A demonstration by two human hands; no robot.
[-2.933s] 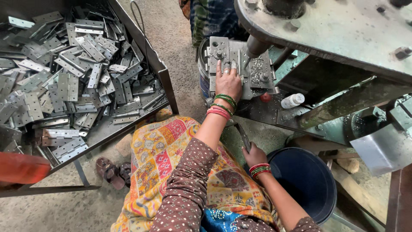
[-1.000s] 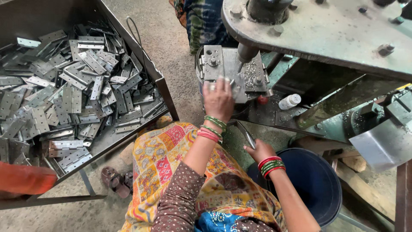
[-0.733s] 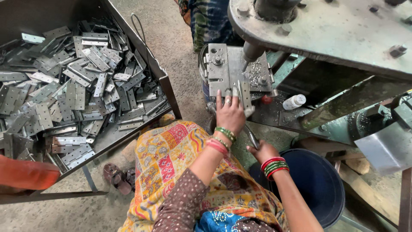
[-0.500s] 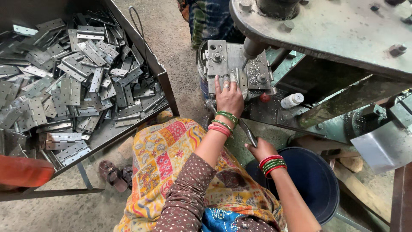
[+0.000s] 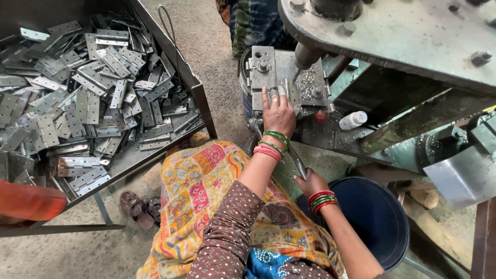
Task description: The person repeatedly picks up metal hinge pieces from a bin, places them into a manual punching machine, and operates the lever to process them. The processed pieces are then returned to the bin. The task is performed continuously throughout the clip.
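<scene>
My left hand (image 5: 278, 112) rests on the metal fixture plate (image 5: 263, 70) of a drilling machine, fingers pressing a small hinge piece (image 5: 285, 92) under the drill bit (image 5: 296, 74). Metal shavings lie on the plate. My right hand (image 5: 310, 182) is lower, closed round a thin metal lever handle (image 5: 298, 164) beside the machine. Red and green bangles sit on both wrists. A patterned orange cloth (image 5: 201, 191) covers my lap.
A large metal tray (image 5: 199, 93) on a stand at the left holds several steel hinges (image 5: 93, 103). A dark blue bucket (image 5: 382, 217) stands by my right arm. A small white bottle (image 5: 353, 120) lies on the machine base. Another person's legs (image 5: 256, 23) stand behind the machine. Sandals (image 5: 138, 206) are on the floor.
My left hand drew back from the fixture towards me, then reached forward again onto the plate. My right hand stayed on the lever handle.
</scene>
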